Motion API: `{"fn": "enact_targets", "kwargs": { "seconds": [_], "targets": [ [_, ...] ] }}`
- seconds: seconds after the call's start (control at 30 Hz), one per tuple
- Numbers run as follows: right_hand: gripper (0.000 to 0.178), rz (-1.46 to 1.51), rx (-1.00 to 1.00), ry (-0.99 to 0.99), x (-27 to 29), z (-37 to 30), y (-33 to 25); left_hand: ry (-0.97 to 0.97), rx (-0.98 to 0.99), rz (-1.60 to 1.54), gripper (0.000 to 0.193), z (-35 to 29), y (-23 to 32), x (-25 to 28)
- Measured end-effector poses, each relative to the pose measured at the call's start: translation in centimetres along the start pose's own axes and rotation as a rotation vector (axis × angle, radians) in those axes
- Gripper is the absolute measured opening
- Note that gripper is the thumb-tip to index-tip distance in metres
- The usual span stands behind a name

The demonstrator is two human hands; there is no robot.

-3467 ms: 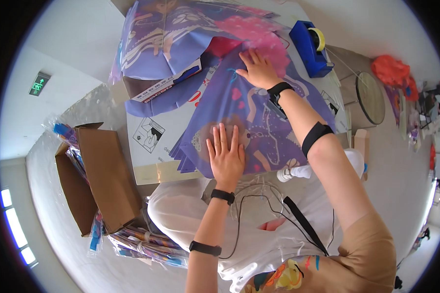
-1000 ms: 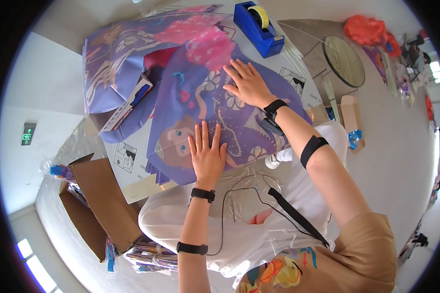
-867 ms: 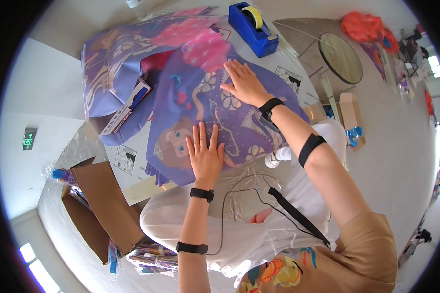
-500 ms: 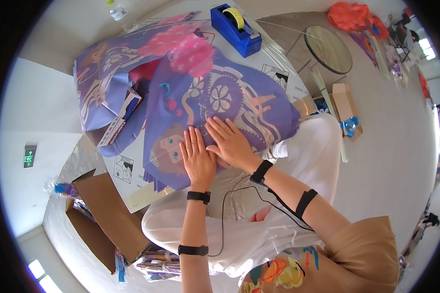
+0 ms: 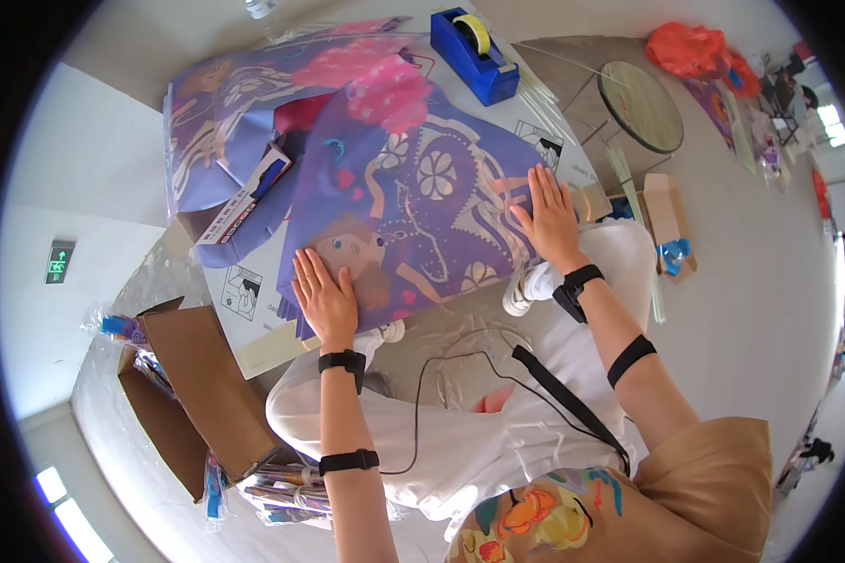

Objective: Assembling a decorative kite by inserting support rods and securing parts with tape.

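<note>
A stack of purple printed sheets (image 5: 432, 220), with a cartoon figure in a gown and pink dotted patches, lies before me on a white board (image 5: 230, 333). My left hand (image 5: 326, 300) rests flat near the stack's lower left edge, over the printed head. Further right, my right hand (image 5: 552, 223) lies flat at the right edge, fingers pointing away. Both hands are open and hold nothing. The top sheet is spread between them with soft creases. More purple sheets (image 5: 221, 122), folded loosely, lie on the left, with a long narrow carton (image 5: 244, 199) on them.
A blue tape dispenser (image 5: 479, 68) with yellow tape stands at the far edge. A round stool (image 5: 640, 108) is beyond it, right. Cardboard boxes stand low left (image 5: 207, 385) and right (image 5: 667, 216). A black cable (image 5: 418, 403) crosses my lap.
My hands were close together on the middle of the stack and have moved apart, the left one leftward, the right one to the right edge. More of the top sheet's print shows between them.
</note>
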State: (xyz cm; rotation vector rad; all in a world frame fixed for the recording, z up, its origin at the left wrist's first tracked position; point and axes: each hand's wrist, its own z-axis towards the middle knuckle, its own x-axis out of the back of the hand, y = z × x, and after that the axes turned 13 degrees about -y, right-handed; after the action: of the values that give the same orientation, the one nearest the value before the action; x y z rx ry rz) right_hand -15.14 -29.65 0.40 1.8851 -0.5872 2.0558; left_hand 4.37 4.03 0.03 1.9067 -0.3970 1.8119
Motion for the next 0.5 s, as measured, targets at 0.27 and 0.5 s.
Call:
{"fn": "enact_targets", "kwargs": {
  "seconds": [0.27, 0.5],
  "targets": [
    [0.054, 0.344, 0.462, -0.041, 1.8, -1.3, -14.0, 0.001, 0.016, 0.03, 0.067, -0.4, -0.7, -0.3],
    [0.052, 0.222, 0.356, 0.04, -0.7, -1.5, -14.0, -0.002, 0.006, 0.004, 0.067, -0.1, 0.0, -0.1]
  ]
}}
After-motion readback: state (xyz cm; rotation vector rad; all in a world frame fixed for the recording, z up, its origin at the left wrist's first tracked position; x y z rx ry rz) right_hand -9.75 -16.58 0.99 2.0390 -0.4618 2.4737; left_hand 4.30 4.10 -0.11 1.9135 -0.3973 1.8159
